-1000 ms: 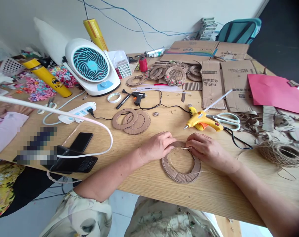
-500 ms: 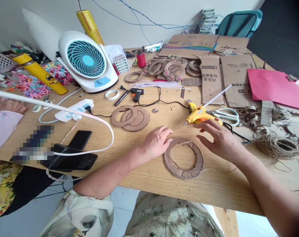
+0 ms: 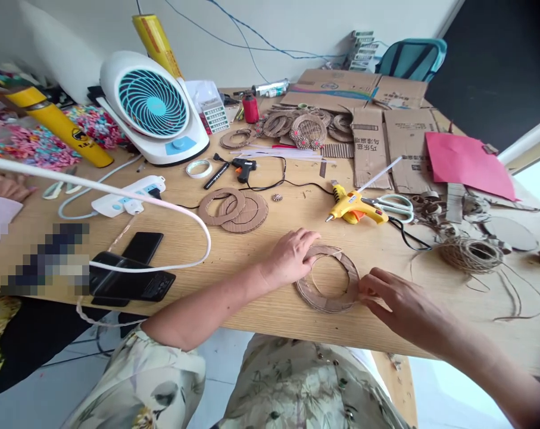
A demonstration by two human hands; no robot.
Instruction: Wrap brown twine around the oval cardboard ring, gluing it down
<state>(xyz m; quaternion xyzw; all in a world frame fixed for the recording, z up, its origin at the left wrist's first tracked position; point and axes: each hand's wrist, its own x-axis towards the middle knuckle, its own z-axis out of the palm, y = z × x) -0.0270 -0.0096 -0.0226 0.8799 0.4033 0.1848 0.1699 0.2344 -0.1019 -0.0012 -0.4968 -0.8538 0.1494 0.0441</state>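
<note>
A cardboard ring (image 3: 306, 293) lies flat on the wooden table near its front edge, with thin twine across its top and inner rim. My left hand (image 3: 292, 256) rests at the ring's upper left edge, fingers closed on it. At the ring's right edge, my right hand (image 3: 383, 292) has its thumb and fingers pinched together; what lies between them is too small to make out. Beyond the hands sits a yellow glue gun (image 3: 354, 205) with a clear stick in its back. A twine roll (image 3: 470, 255) is at the right.
Green-handled scissors (image 3: 397, 205) lie beside the glue gun. Farther back are cardboard rings (image 3: 238, 211), a black glue gun (image 3: 243, 169), tape (image 3: 199, 168) and a fan (image 3: 153, 107). A white cable (image 3: 162, 208) arches at the left, near another person's hand (image 3: 6, 183).
My right hand has come down to the ring's right edge and its fingers have closed. My left hand stays at the ring's upper left. The view has shifted slightly.
</note>
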